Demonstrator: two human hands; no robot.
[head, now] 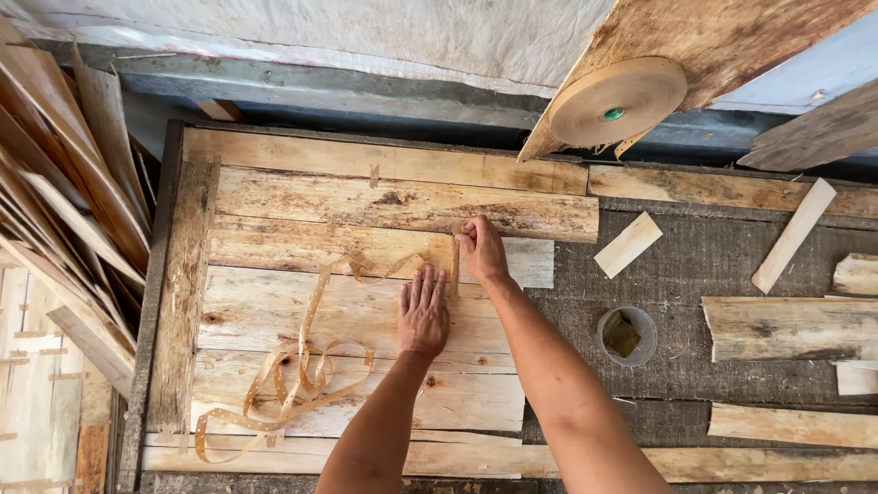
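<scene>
On the workbench [677,252], several rough veneer strips [366,311] lay edge to edge, forming a pale sheet marked with knots, dark stains and ragged ends. Across this sheet ran a length of brown perforated tape [306,366]. The tape was narrow, tan in colour and punched with a row of small holes along its length. Its loose part lay in tangled loops near the lower left of the sheet, then rose in a twisted run toward the hands.

The left hand [423,316] lay flat, palm down, fingers straight and slightly spread, pressing on the veneer just beside a short vertical run of tape. It gripped nothing. The right hand [479,249] was closed in a pinch, thumb against fingertips, on the upper end of that tape run at the joint between two strips.

A large roll of the same brown tape [618,101] with a green core hung above the bench against a slanted board. A round container [626,335] sat on the dark bench surface to the right of the forearms. Loose veneer offcuts [794,234] lay further right, and stacked veneer sheets [64,210] leaned at the left edge.
</scene>
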